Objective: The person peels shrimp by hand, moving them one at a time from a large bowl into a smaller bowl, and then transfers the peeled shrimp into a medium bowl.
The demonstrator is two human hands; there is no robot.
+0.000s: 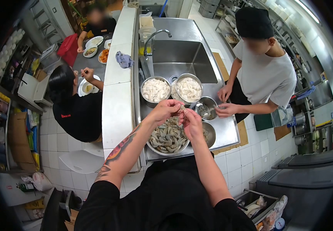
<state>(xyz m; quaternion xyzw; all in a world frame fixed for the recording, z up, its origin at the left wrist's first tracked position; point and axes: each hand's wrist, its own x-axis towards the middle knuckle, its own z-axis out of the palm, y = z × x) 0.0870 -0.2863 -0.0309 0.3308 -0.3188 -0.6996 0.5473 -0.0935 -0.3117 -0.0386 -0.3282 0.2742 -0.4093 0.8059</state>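
Note:
Over a wide bowl heaped with raw grey shrimp (168,134), my two hands meet at the fingertips. My left hand (166,110) pinches a small shrimp (182,108). From the other side, the fingers of my right hand (191,122) close on the same shrimp, which they partly hide. Just beyond stand two metal bowls of pale peeled pieces, one on the left (155,91) and one on the right (189,89). A smaller metal bowl (206,108) is to the right of my fingers, and another bowl (209,134) sits partly behind my right wrist.
A steel sink (181,57) with a curved faucet (158,34) lies beyond the bowls. At the right side of the counter a co-worker (264,65) has both hands near the small bowl. A tiled ledge (116,104) with a purple cloth (124,60) borders the left; two people sit behind it.

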